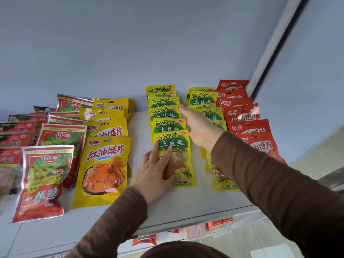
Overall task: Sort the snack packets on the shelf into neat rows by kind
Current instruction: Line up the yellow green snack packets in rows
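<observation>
Snack packets lie in overlapping rows on a white shelf [167,207]. My left hand [158,168] rests flat on the front yellow-green TuDouSi packet [178,146] of the middle row, fingers spread over its left side. My right hand [199,125] reaches forward with straight fingers between that row and a second TuDouSi row [202,98], its fingertips by the middle row's right edge. My right sleeve hides the front of the second row.
Left of the hands run a row of yellow packets [104,164] and a row of red-and-green packets [44,175], with dark red packets [11,142] at the far left. Red packets [247,125] line the right, near the side wall. Lower shelf goods [145,240] show below.
</observation>
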Available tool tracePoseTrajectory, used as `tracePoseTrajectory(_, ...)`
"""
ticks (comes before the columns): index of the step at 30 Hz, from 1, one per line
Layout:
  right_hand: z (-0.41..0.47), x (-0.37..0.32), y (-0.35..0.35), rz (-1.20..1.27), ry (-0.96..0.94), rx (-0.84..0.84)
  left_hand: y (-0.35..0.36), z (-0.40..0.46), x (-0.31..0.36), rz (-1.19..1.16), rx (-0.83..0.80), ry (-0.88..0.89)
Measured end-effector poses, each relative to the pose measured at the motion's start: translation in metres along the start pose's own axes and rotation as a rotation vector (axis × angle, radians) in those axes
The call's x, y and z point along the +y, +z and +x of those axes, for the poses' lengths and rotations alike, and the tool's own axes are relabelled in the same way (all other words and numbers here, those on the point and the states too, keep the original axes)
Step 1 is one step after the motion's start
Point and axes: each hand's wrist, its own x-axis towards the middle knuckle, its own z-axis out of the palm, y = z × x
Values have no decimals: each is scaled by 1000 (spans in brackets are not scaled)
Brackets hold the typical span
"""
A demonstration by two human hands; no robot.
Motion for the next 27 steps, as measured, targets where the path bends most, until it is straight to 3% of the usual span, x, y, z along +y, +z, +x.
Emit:
tracePoseTrajectory(7,0,3,-2,-57,-26,11,0,5,9,-87,77,-27)
tracePoseTrajectory(14,5,-6,7,-117,8,61,-32,73,7,-824,289,-355)
tracePoseTrajectory(18,7,-9,9,-131,46,66,-41,104,3,-917,337,-366)
tracePoseTrajectory(27,12,-7,9,-112,67,69,-35,126,1,-956,251,-299)
